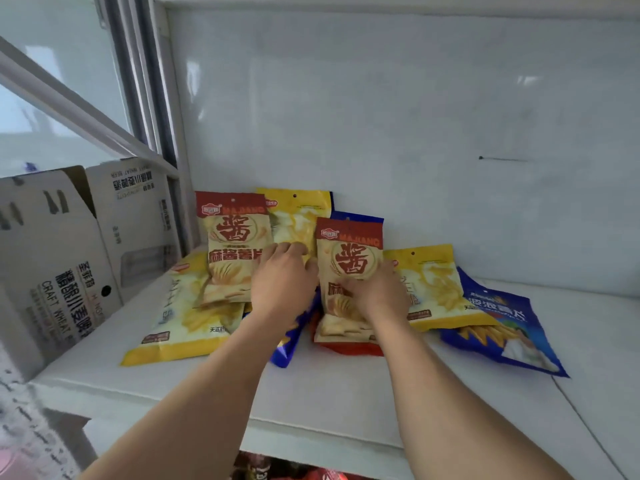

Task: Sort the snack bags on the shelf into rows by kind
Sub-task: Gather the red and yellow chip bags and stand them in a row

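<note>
A mixed pile of snack bags lies at the back left of the white shelf [346, 403]. One red-topped bag [232, 237] leans at the left, a second red-topped bag [349, 258] stands in the middle. Yellow bags lie at the front left [180, 320], behind [298, 209] and at the right [436, 285]. A blue bag [502, 327] lies flat at the right, another blue bag [287, 344] peeks out under my arm. My left hand [282, 282] rests on the left red-topped bag's right edge. My right hand [377, 292] presses on the middle red-topped bag's lower half.
An open grey cardboard beer box [69, 258] stands just left of the shelf. The shelf's white back wall [415, 116] rises behind the pile, a metal upright [173, 133] at its left. More red packaging [311, 474] shows on the level below.
</note>
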`<act>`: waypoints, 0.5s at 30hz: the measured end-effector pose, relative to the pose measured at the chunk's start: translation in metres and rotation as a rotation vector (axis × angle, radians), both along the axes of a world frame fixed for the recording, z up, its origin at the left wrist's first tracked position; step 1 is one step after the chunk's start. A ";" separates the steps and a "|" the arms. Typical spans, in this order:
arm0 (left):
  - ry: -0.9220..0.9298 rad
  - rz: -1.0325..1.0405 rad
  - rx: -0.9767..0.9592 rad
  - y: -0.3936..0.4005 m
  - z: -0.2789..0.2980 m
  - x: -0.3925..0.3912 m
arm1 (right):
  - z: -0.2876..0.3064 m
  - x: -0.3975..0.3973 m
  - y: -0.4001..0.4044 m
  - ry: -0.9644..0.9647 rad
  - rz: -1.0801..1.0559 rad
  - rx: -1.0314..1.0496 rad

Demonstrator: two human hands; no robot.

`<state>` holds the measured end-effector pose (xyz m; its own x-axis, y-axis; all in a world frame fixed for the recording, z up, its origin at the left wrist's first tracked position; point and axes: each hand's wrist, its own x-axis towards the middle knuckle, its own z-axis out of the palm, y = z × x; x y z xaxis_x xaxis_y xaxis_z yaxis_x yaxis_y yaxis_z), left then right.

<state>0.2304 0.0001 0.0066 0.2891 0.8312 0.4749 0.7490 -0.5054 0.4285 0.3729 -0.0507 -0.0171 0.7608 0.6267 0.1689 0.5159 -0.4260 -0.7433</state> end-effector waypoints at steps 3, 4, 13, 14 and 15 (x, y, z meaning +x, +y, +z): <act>-0.007 0.032 0.031 0.009 -0.003 -0.019 | 0.004 -0.014 -0.007 0.141 0.023 0.101; -0.024 0.055 0.031 0.012 -0.002 -0.025 | 0.006 -0.018 -0.010 0.198 0.024 0.125; -0.210 0.312 -0.305 0.053 0.005 -0.076 | 0.009 -0.030 -0.010 0.430 0.055 0.243; -0.248 0.315 -0.381 0.059 0.004 -0.080 | 0.009 -0.030 -0.009 0.449 0.054 0.248; -0.281 0.314 -0.455 0.065 0.002 -0.082 | 0.008 -0.030 -0.009 0.464 0.054 0.258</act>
<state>0.1479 0.0649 0.0090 -0.0866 0.9934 0.0756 0.6599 0.0004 0.7514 0.3430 -0.0596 -0.0092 0.7602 0.6492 -0.0237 0.1242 -0.1810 -0.9756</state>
